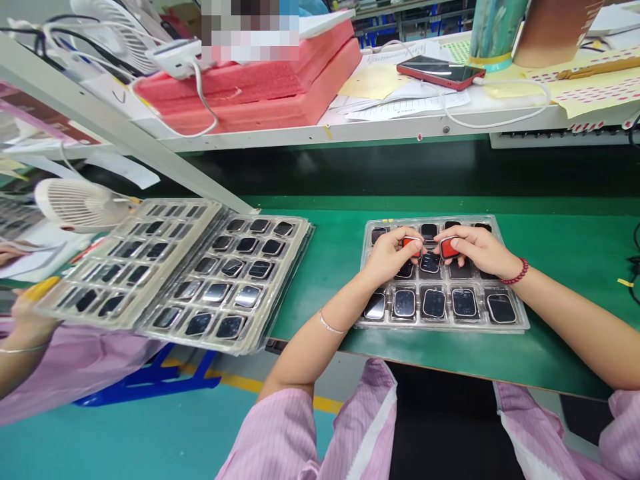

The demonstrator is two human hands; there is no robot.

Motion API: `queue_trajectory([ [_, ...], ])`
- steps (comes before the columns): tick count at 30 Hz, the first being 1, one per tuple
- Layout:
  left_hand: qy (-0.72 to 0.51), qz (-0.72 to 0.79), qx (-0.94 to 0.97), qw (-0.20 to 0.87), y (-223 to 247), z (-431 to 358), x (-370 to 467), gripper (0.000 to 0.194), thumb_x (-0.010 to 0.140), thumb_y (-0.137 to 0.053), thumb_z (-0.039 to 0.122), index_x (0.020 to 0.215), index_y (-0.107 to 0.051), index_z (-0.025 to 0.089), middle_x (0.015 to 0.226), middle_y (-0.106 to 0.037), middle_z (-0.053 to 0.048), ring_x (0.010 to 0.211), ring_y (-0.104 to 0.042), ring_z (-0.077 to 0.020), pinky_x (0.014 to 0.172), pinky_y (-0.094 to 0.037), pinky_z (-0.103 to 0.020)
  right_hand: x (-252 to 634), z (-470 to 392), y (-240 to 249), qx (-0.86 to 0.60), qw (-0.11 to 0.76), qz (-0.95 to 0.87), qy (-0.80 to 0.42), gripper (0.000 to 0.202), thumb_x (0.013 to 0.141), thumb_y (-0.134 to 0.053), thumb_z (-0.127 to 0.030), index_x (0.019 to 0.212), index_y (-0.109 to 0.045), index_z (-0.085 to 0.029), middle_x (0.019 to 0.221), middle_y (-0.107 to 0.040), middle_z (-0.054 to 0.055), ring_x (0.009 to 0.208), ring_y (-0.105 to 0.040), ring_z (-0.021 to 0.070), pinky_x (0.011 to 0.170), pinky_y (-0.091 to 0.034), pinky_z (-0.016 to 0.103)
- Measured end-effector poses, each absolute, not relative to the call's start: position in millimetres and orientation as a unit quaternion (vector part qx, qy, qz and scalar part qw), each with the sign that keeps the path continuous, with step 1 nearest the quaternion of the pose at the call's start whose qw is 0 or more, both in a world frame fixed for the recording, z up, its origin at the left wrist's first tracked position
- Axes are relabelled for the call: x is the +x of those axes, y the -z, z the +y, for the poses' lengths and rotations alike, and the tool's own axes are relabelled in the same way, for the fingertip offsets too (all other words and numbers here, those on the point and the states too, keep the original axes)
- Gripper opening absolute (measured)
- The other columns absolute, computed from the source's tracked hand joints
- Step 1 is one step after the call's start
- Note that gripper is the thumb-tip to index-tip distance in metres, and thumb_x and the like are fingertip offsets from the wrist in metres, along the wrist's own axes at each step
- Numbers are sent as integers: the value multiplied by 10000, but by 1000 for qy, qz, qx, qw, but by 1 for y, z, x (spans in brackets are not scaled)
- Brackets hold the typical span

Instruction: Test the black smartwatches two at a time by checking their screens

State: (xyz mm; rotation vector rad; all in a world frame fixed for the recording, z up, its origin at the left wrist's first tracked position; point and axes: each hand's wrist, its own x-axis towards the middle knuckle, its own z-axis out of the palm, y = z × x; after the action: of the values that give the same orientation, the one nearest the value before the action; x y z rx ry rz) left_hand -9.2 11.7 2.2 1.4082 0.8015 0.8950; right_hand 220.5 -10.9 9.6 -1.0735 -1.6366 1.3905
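My left hand (387, 257) is closed on a watch case with a red face (412, 247), pinched between thumb and fingers. A second watch case with a red face (449, 249) is gripped the same way by my right hand (477, 250). Both hands are over a clear plastic tray (445, 327) on the green bench. In its pockets lie rows of dark-faced square watch cases (404, 303). The hands and the held cases cover part of the tray's middle and back rows.
To the left are stacked trays of watch cases (260, 343) and another filled tray (100, 320), near a co-worker's hand (33, 313). A white fan (75, 203) stands behind. The overhead shelf (300, 137) carries red foam blocks (250, 93) and a phone (440, 70).
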Motion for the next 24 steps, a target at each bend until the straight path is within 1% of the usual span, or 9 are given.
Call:
queue_trajectory([
  [2,-385,345,612,599,-4,11,-10,472,802,-745,579,943,-651,139,787,-720,-47,632,-651,-114,590,-535,-230,220,-11,-9,-422,361,-637,-535,290,891,-675,-409,1060,-732,-181,949,-780,104,679,-728,184,478,-528,232],
  [6,-388,350,622,583,-5,12,-10,468,826,-723,575,985,-677,137,805,-736,-55,614,-652,-114,583,-534,-232,220,-12,-10,-424,351,-647,-527,284,872,-696,-412,1030,-724,-178,883,-768,84,646,-702,168,487,-526,236],
  [10,-391,349,624,579,-4,12,-10,438,843,-717,540,1016,-681,139,835,-738,-55,619,-649,-109,606,-547,-235,220,-14,-10,-421,346,-650,-529,248,859,-697,-361,1029,-711,-181,865,-759,68,625,-684,154,527,-548,251],
  [15,-387,343,632,577,-2,12,-11,344,854,-723,419,1064,-672,151,932,-742,-63,696,-673,-123,668,-569,-252,219,-14,-8,-409,353,-661,-521,230,835,-682,-280,1045,-694,-186,884,-744,55,663,-685,162,613,-589,293],
  [19,-383,335,628,589,3,13,-11,310,827,-735,297,1090,-659,153,965,-733,-69,754,-687,-143,736,-578,-286,220,-13,-6,-404,359,-676,-500,270,821,-654,-244,1084,-680,-188,986,-728,67,691,-685,166,635,-590,312],
  [24,-393,342,639,566,7,14,-11,337,779,-709,174,1110,-646,162,1051,-716,-79,943,-697,-190,804,-561,-290,220,-12,-6,-403,351,-687,-491,345,799,-630,-202,1143,-646,-189,1041,-717,78,717,-690,173,641,-584,314],
])
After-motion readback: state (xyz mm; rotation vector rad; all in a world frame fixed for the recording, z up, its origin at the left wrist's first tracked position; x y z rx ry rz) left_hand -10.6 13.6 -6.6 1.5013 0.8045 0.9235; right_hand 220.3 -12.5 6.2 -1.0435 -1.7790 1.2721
